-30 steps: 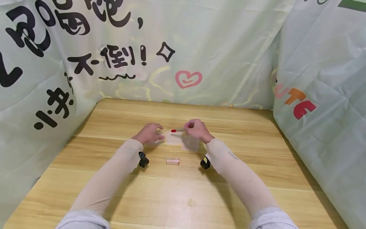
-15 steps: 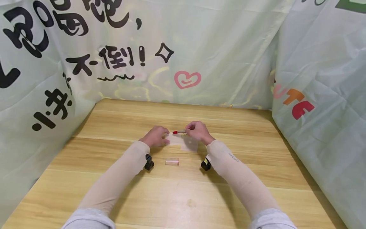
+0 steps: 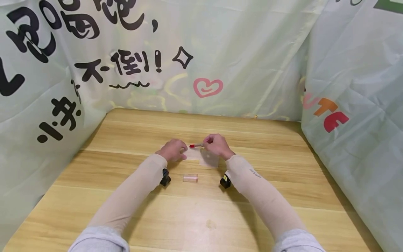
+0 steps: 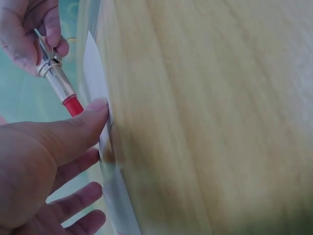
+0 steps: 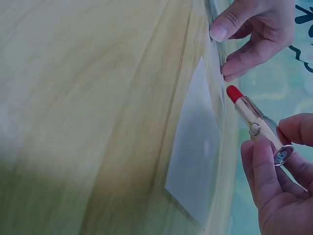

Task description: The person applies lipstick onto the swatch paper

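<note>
My right hand pinches a lipstick by its metallic base, between thumb and fingers. Its red tip points toward my left hand and is raised above the table. My left hand rests at the left sheet of white paper, thumb and fingers spread apart at its surface; part of that sheet is hidden under the hand. A second paper sheet lies beside it, below my right hand. Nearer to me, a small pinkish see-through tube lies on its side.
The wooden table spreads around both arms. Printed cloth hangs behind the table and along both sides. A black wrist camera is on the left wrist, another black camera on the right.
My left hand has moved right, from beside the left paper sheet onto it. My right hand still holds the lipstick, slightly lower and with its tip a little farther right.
</note>
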A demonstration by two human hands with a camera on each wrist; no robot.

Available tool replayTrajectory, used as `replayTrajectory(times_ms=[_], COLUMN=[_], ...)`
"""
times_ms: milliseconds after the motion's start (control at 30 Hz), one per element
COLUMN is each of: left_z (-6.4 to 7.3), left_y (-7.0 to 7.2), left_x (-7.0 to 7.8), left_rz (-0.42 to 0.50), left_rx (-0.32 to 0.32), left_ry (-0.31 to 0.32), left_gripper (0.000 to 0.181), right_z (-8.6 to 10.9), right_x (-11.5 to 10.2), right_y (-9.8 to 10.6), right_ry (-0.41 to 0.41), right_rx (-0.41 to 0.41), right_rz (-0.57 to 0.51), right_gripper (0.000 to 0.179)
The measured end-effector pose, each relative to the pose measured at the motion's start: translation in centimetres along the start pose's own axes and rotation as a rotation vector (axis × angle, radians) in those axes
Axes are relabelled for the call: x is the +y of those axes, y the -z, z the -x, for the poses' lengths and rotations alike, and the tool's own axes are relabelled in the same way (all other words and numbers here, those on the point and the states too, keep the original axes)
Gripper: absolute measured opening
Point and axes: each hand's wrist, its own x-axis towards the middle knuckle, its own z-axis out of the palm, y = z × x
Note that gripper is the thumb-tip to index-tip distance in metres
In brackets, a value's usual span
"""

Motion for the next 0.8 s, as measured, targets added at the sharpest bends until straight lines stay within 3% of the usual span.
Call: replayTrajectory(times_ms=[233,800], left_z=[-0.11,-0.13], left_y=[0.13,0.26], left_x=[-0.23,-0.06], left_rz=[-0.027,-0.050], left_rx=[-0.019,-0.029], left_ry=[-0.005,-0.009], left_gripper=[0.040,0.041], right_z=[-0.03,0.03], right_x=[-0.24,-0.24], right_y=[-0.02,-0.23], right_ry=[0.010,0.042], right_rx=[-0.013,-0.008], right_rz=[-0.015,0.081], right_gripper=[0.013,0.015])
